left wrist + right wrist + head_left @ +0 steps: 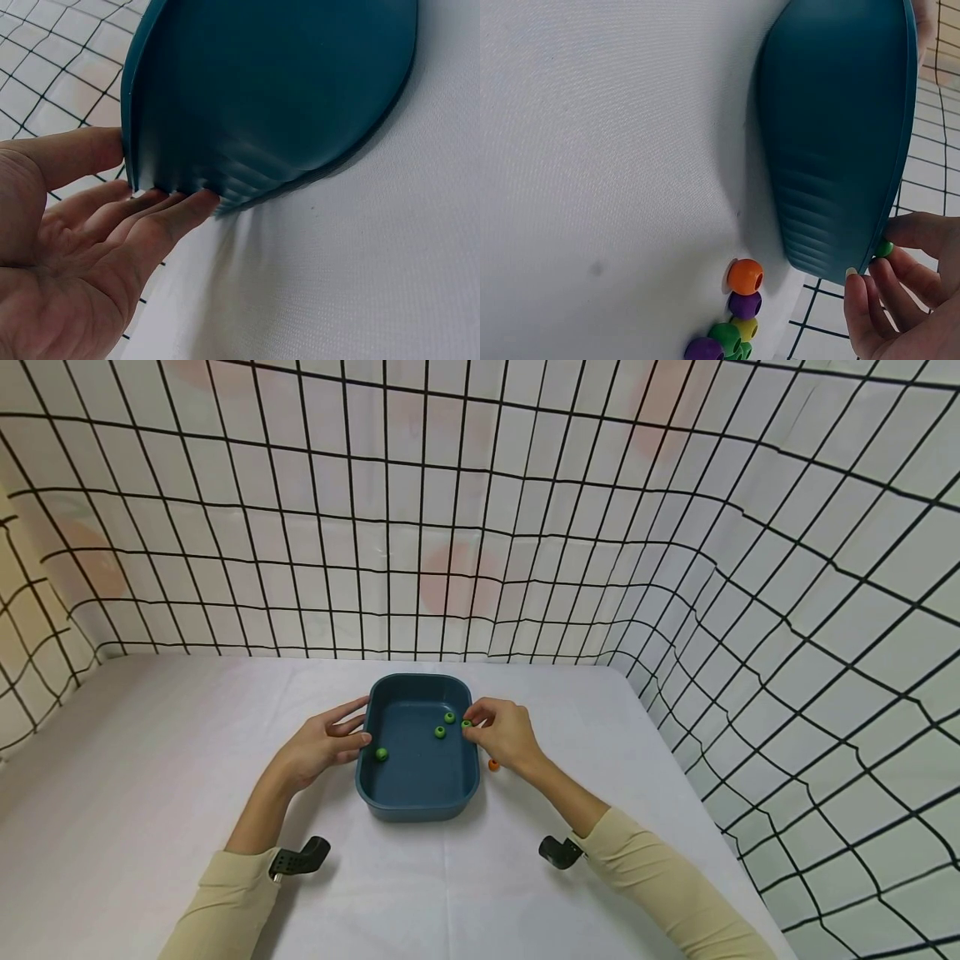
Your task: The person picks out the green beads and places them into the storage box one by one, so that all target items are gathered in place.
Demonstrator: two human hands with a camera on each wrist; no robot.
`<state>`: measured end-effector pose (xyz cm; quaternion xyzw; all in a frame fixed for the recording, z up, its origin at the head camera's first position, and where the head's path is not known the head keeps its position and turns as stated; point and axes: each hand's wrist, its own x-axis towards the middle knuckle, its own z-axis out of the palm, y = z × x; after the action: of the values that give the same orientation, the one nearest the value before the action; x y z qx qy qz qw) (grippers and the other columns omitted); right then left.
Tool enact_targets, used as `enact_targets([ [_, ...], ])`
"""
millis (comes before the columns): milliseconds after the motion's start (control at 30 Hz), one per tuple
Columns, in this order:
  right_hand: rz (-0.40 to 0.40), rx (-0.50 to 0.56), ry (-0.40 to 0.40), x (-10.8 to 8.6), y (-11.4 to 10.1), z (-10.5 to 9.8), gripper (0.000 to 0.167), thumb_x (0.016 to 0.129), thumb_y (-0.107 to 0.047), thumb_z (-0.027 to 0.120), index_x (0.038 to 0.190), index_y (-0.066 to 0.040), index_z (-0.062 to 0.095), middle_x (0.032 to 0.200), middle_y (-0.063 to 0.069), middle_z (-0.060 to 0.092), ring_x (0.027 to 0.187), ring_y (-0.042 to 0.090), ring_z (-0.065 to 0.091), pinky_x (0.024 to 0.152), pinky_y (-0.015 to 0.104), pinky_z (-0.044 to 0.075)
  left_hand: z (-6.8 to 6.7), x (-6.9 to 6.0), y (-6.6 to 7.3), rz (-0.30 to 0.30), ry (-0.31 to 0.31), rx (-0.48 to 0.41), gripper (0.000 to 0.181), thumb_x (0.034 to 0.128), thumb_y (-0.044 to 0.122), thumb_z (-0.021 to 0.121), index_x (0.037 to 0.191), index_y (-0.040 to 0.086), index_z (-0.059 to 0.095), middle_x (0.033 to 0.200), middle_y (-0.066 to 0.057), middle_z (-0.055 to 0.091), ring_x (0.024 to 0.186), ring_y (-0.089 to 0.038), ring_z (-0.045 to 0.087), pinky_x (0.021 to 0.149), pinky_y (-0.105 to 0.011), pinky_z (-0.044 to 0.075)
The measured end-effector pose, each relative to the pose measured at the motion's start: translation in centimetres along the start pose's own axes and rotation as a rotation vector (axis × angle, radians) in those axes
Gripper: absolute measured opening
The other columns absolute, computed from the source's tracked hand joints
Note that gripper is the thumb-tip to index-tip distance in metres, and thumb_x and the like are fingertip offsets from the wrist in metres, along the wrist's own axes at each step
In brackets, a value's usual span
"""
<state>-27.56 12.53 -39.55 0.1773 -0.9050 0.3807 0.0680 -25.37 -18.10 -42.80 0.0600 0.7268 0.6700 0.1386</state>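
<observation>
A dark blue rectangular tub (420,814) stands on the white-covered table. Three green beads lie inside it: one (382,754) near the left wall, and two (440,732) (449,717) toward the right. My left hand (318,747) holds the tub's left wall, thumb over the rim and fingers against the ribbed outer side (247,176). At the right rim, my right hand (506,732) pinches another green bead (884,248) between thumb and finger. Its other fingertips are by the tub's outer wall.
Beside the tub's right side lie an orange bead (745,277), purple beads (705,350), a yellow bead (745,328) and green beads (726,337). The head view shows just the orange one. Black netting (405,552) over white sheeting rises behind and to the right.
</observation>
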Motion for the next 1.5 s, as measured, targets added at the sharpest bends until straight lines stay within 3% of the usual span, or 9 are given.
enact_targets([
  [833, -0.003, -0.027, -0.005, 0.07, -0.08, -0.06, 0.014, 0.084, -0.011, 0.079, 0.097, -0.008, 0.077, 0.089, 0.004, 0.076, 0.080, 0.020, 0.069, 0.068, 0.029, 0.054, -0.33, -0.04, -0.30, 0.011, -0.015, -0.017, 0.076, 0.0986, 0.008, 0.065, 0.162, 0.015, 0.025, 0.163, -0.022, 0.029, 0.144, -0.038, 0.042, 0.096, -0.031, 0.058],
  [1500, 0.000, -0.018, -0.005, -0.08, -0.05, -0.06, 0.014, 0.084, -0.010, 0.078, 0.097, -0.007, 0.076, 0.089, 0.005, 0.076, 0.078, 0.019, 0.067, 0.064, 0.027, 0.053, -0.19, -0.11, -0.14, 0.007, -0.006, -0.001, 0.075, 0.0984, 0.006, 0.064, 0.162, 0.015, 0.026, 0.163, -0.022, 0.028, 0.147, -0.038, 0.038, 0.099, -0.035, 0.056],
])
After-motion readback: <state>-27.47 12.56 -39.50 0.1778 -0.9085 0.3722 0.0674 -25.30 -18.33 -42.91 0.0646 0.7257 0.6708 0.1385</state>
